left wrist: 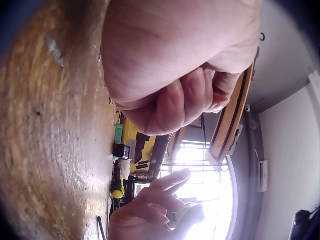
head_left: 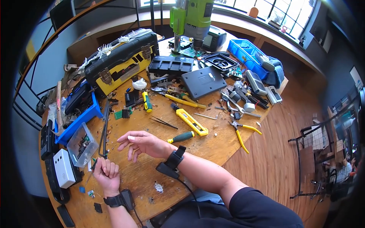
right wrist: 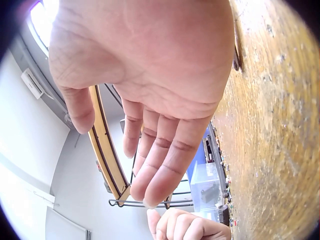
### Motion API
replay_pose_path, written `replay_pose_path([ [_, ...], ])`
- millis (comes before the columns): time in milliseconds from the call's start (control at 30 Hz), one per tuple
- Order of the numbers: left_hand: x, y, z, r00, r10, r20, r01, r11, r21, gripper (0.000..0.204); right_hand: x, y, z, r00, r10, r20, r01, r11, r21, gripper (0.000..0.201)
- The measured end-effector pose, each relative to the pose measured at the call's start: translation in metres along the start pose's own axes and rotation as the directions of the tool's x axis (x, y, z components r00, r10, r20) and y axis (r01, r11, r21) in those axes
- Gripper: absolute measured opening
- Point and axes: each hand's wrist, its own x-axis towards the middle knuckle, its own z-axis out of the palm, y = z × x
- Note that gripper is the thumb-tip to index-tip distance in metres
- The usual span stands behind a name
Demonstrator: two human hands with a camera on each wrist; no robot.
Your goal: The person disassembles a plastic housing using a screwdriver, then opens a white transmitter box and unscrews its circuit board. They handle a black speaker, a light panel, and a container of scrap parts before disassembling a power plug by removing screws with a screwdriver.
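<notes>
Near the table's left front edge, my left hand (head_left: pixel 107 174) is raised with its fingers curled into the palm. The left wrist view shows this fist (left wrist: pixel 175 100) close up, with nothing visible in its grip. To its right, my right hand (head_left: pixel 146 145) hovers above the wood, fingers loosely spread and holding nothing. Its bare palm (right wrist: pixel 150 65) faces the camera in the right wrist view. A green-and-black screwdriver (head_left: pixel 181 137) lies just beyond the right wrist, and black tweezers (head_left: pixel 163 122) lie farther back. A clear plastic bin (head_left: pixel 82 145) of small parts stands beyond the left hand.
A blue bin (head_left: pixel 78 123) and hammer (head_left: pixel 59 102) are at left, a black-yellow toolbox (head_left: pixel 121 64) behind. A yellow cutter (head_left: pixel 192 121), grey panel (head_left: pixel 203 82), and yellow-handled pliers (head_left: pixel 243 133) lie rightward. A green drill (head_left: pixel 197 19) stands at the back.
</notes>
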Motion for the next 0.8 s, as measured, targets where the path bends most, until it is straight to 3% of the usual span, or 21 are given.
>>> replay_pose_path([
  [800, 0.0013, -0.0015, -0.0040, 0.998, 0.010, 0.065, -0.014, 0.999, 0.050, 0.040, -0.0030, -0.0017, 0.0030, 1.000, -0.004, -0.008, 0.004, 1.000, 0.010, 0.043],
])
